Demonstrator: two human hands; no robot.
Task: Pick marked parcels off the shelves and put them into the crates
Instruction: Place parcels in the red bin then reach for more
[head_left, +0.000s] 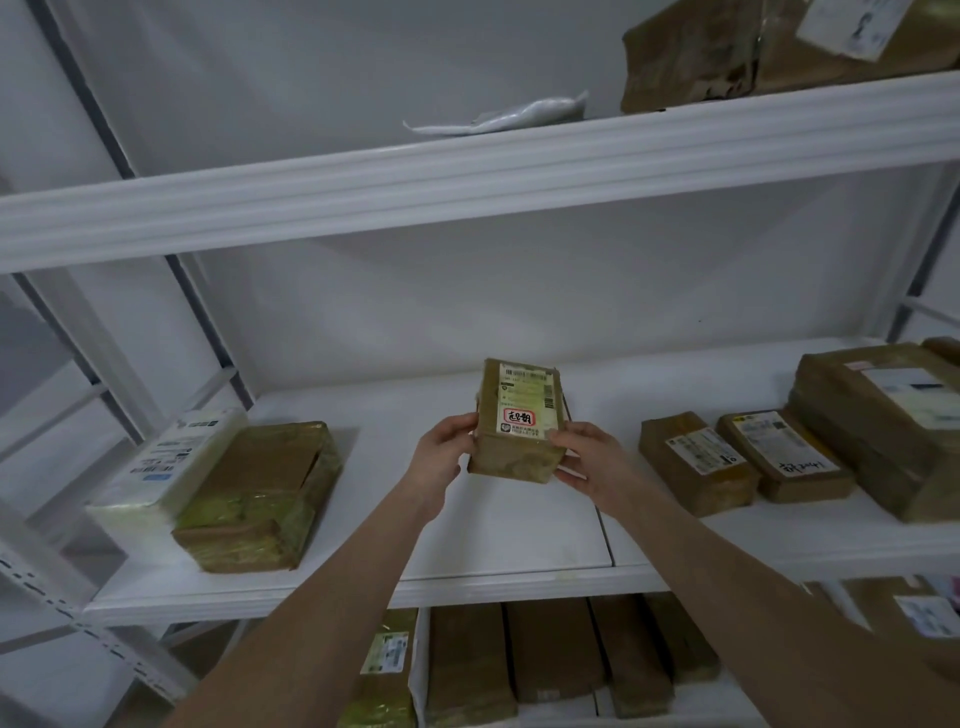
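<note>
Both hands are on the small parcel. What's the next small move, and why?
Probably draw the small parcel back clear of the middle shelf: left hand and right hand grip its sides, and its label carries a red-boxed mark. No crate shows.

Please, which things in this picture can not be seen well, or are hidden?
Head view only.
Held box: the small print on its label is too small to read.
Top-shelf box: cut off by the upper edge.
Bottom-shelf boxes: partly hidden by the shelf board and both forearms.
Crates: not in the frame.
</note>
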